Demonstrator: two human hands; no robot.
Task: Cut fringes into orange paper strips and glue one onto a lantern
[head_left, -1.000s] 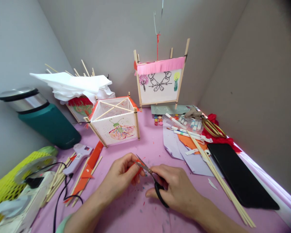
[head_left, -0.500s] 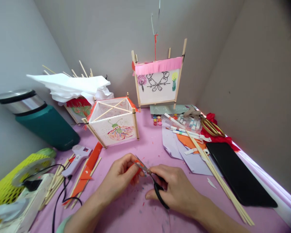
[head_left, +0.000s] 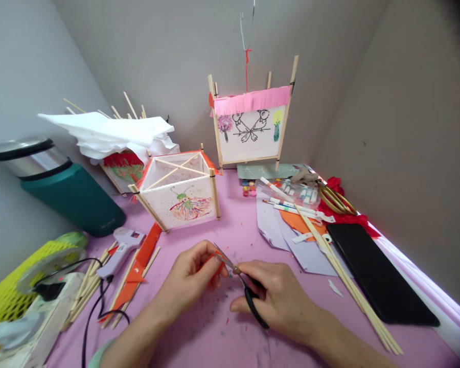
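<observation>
Over the pink table [head_left: 237, 227], my left hand [head_left: 193, 271] pinches a small piece of orange paper [head_left: 215, 256], mostly hidden by the fingers. Black-handled scissors [head_left: 250, 301] are gripped in my right hand [head_left: 279, 294], with fingers and thumb in the loops. The blades point up and left and meet the orange paper at my left fingertips. Beyond my hands stands a white paper lantern [head_left: 189, 204] on a wooden stick frame, with a butterfly drawing on its front and orange strips along its top edges.
A lantern with pink fringe [head_left: 249, 133] hangs behind. On the left are a teal bottle [head_left: 76, 199], glue gun [head_left: 118, 250], orange strip [head_left: 140, 266] and sticks. A black tablet-like object [head_left: 379, 273], long sticks [head_left: 345, 281], markers and lilac paper [head_left: 314, 260] lie right.
The view has shifted slightly. Both hands keep nearly the same place, and the scissor blades still meet the orange paper.
</observation>
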